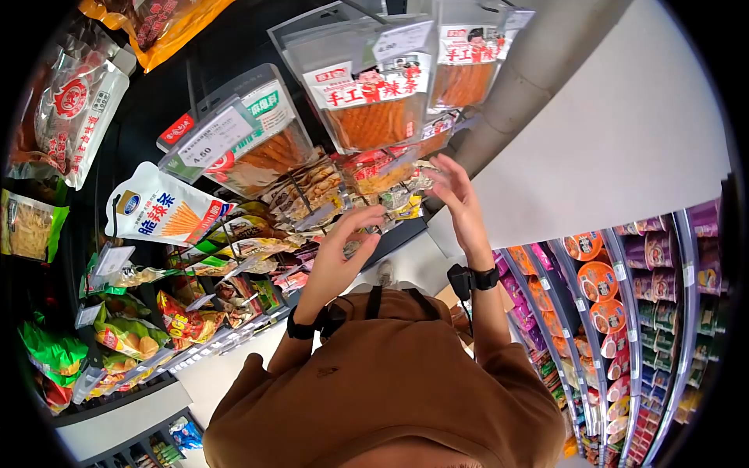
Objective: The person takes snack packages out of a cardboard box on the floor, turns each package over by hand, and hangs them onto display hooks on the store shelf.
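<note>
My left hand (353, 240) is in front of the hanging snack packs, its fingers curved and apart from the thumb, with nothing visible in it. To its right, my right hand (456, 193) is raised with fingers spread and nothing held. Between and just beyond the hands hang a red snack pack (380, 173) and a yellow pack (409, 207). A brown patterned pack (318, 187) hangs above my left hand. Higher up are clear packs of orange strips (367, 125). Both wrists wear black bands.
A white pouch (168, 209) and a price tag (214, 140) stick out at the left. Colourful bags (129, 331) fill the lower racks. A grey pipe (530, 74) and white panel (601, 148) stand at the right, above shelves of orange-lidded tubs (599, 281).
</note>
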A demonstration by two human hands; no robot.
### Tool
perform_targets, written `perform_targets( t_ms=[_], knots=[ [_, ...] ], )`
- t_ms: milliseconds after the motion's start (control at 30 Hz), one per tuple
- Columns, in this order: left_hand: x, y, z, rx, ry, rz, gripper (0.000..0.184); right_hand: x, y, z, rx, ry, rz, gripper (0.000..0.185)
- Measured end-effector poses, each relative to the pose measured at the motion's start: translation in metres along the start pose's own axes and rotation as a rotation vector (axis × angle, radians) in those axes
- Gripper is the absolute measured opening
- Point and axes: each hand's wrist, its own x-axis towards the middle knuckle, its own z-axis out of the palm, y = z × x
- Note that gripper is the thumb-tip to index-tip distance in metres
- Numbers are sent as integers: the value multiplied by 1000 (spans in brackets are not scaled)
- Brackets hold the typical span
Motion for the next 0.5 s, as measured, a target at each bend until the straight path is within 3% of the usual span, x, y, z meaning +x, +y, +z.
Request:
perform_targets(
  t_ms=[100,200,300,433,500],
  knots=[
    [-1,8,19,8,-101,1,35,-28,-4,-7,53,2,62,34],
    [4,6,37,44,-248,22,33,-63,-4,-16,34,-151,121,21],
    [4,-4,71,41,-377,74,27,-106,-2,-27,0,-156,160,21],
    [-4,-17,113,109,-574,-47,21,-177,-3,-46,71,-65,203,24],
    [-8,-33,138,42,-799,-165,22,-219,0,-60,82,-10,215,26]
  ],
)
